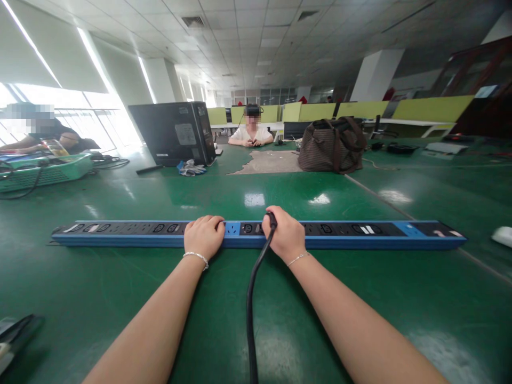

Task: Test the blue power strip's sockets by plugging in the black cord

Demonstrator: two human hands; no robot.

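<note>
Across the green bench [216, 320] in the head view, see the blue power strip [344, 243] lying flat, long axis left to right, sockets [326, 229] facing up. Have the left grip [202, 237] bent over its middle, but cannot tell whether clamped; have the right grip [286, 233] closed around the black plug [272, 218], cable [250, 304] trailing nearward. Can make out bench surface along both long edges, computer case [172, 133] and brown bag [324, 146] well beyond, white object [503, 236] near the right end.
</note>
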